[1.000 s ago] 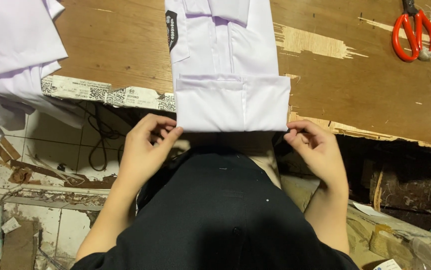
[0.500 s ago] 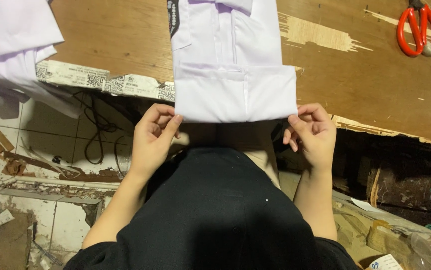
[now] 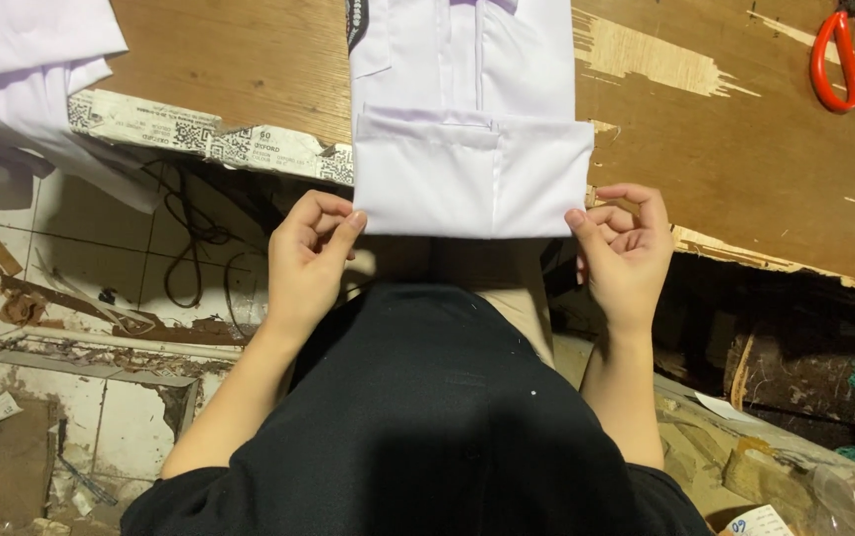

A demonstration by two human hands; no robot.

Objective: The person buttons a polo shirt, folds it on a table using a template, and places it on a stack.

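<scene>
A folded white shirt (image 3: pixel 472 119) lies on the wooden table (image 3: pixel 745 159), its turned-up bottom hem hanging just over the near edge. My left hand (image 3: pixel 308 258) pinches the shirt's lower left corner between thumb and fingers. At the lower right corner, my right hand (image 3: pixel 626 248) grips the fold with curled fingers. Both hands sit below the table edge, in front of my black top.
Orange-handled scissors (image 3: pixel 849 55) lie at the table's far right. More white garments (image 3: pixel 20 89) are piled at the left, hanging off the table. A printed paper strip (image 3: pixel 199 139) lines the table's front edge. Cables and debris cover the tiled floor (image 3: pixel 100 298) below.
The shirt's folded bottom edge and both hands sit slightly lower and rightward in view; the hands keep their hold on the two corners.
</scene>
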